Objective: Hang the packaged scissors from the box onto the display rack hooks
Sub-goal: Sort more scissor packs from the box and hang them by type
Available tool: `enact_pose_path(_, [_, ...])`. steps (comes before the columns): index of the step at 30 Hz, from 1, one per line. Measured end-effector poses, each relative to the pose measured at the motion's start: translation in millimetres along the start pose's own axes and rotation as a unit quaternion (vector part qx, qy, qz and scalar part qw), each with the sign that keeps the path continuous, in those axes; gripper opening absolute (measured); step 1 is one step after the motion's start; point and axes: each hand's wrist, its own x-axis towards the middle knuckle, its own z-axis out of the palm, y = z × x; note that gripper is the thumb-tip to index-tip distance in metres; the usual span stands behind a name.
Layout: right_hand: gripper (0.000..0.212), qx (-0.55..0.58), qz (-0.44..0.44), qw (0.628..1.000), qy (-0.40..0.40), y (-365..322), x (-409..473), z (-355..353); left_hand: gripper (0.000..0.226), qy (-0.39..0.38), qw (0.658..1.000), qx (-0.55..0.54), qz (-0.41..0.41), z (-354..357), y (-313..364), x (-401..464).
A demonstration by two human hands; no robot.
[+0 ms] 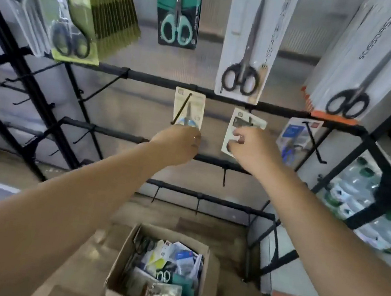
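My left hand (179, 143) holds the bottom of a small white scissors pack (189, 107) with blue handles, which sits on a black hook (181, 108) of the middle rail. My right hand (249, 146) pinches a second small white scissors pack (241, 125) just under the same rail, beside the first one. Whether this second pack is on a hook I cannot tell. The open cardboard box (126, 250) stands on the floor below, between my arms, filled with several mixed scissors packs.
Larger scissors packs hang on the upper row: green (79, 15), teal (178, 9), white (249, 43) and white-orange (363, 70). A blue pack (295, 138) hangs right of my right hand. Empty hooks (224, 176) line the lower rails. Water bottles (357, 191) sit on the right shelf.
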Motion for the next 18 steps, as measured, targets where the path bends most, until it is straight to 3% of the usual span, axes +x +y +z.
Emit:
enact_pose_path(6, [0.028,0.022,0.066,0.987,-0.144,45,-28,107,0.03,-0.14,0.989,0.01,-0.045,93,-82,-13])
enact_pose_path(10, [0.027,0.049,0.137,0.958,-0.247,70,-57,186,0.032,-0.231,0.967,-0.024,-0.107,172,-139,-25])
enact_pose_path(15, [0.015,0.113,0.26,0.911,-0.299,141,-84,325,0.031,-0.291,0.941,-0.021,-0.174,306,-217,-33])
enact_pose_path(18, [0.018,0.116,0.342,0.88,-0.308,202,-113,431,0.03,-0.327,0.924,-0.008,-0.2,407,-262,-45])
